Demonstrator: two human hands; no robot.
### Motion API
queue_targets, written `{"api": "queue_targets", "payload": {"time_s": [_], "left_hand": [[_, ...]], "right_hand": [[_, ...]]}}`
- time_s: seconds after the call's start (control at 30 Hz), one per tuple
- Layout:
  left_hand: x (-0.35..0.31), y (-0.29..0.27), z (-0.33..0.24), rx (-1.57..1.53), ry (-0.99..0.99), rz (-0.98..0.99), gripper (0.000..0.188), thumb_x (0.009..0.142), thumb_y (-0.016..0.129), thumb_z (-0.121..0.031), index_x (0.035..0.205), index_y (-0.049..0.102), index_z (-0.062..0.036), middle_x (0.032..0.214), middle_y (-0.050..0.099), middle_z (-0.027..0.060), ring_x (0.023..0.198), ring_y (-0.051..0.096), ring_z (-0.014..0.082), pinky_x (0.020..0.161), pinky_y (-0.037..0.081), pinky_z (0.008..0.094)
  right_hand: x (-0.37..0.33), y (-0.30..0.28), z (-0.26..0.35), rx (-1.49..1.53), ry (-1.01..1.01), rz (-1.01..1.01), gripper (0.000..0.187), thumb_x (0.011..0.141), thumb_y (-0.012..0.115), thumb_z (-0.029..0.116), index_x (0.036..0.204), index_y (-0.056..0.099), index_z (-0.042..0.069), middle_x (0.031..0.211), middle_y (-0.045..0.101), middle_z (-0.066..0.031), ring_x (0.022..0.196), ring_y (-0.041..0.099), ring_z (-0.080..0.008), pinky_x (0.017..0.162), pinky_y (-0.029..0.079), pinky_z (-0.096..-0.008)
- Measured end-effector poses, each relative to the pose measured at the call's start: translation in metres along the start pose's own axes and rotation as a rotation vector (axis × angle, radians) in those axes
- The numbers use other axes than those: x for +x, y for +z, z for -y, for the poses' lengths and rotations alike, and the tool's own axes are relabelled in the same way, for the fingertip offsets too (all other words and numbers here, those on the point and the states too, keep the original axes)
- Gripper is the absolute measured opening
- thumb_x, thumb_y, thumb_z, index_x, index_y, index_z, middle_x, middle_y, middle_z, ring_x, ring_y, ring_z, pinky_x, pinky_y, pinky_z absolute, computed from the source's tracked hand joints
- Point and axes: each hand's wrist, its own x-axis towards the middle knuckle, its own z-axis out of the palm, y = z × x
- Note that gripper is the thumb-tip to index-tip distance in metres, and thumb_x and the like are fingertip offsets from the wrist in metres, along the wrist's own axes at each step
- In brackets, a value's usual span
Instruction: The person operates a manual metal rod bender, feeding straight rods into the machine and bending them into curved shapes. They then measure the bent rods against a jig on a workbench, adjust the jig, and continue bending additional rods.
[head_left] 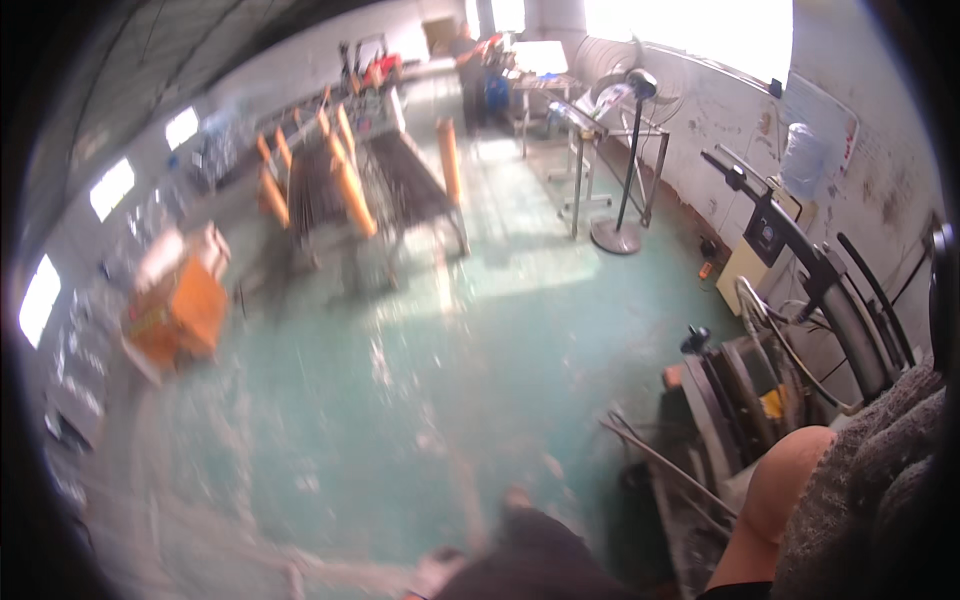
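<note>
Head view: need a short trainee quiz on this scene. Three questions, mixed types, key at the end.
1. True or false: the orange box is to the right of the orange posts in the picture.
2. Multiple choice: what colour is the floor?
A) red
B) blue-green
C) black
3. Short answer: can either of the wearer's hands be made out?

Key:
1. False; the box is to their left.
2. B.
3. No; neither can be made out. Grey fabric shows at the lower right, but no hand is visible there.
</note>
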Motion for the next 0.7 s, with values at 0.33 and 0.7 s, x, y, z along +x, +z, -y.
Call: {"api": "queue_targets", "payload": {"time_s": [0.33, 0.7], "left_hand": [[0.243, -0.171, -0.128, -0.324, -0.267, -0.255, 0.042, 0.100, 0.071, -0.029, 0.132, 0.075, -0.0005, 0.125, 0.078, 0.0237, 0.123, 0.073, 0.0390, 0.108, 0.056, 0.0483], [0.525, -0.354, -0.091, -0.196, -0.118, -0.281, 0.025, 0.101, 0.073, -0.021, 0.116, 0.075, -0.0014, 0.105, 0.080, 0.0157, 0.099, 0.076, 0.0251, 0.093, 0.059, 0.0390]], "right_hand": [[0.111, 0.021, 0.379, 0.234, -0.404, -0.139, 0.026, 0.093, 0.080, 0.009, 0.119, 0.081, 0.005, 0.093, 0.079, -0.0051, 0.078, 0.070, -0.0129, 0.073, 0.057, -0.0324], [0.076, 0.033, 0.831, 0.625, -1.071, -0.270, 0.028, 0.093, 0.081, 0.005, 0.121, 0.080, 0.004, 0.092, 0.080, -0.0047, 0.076, 0.070, -0.0107, 0.073, 0.058, -0.0299]]}}
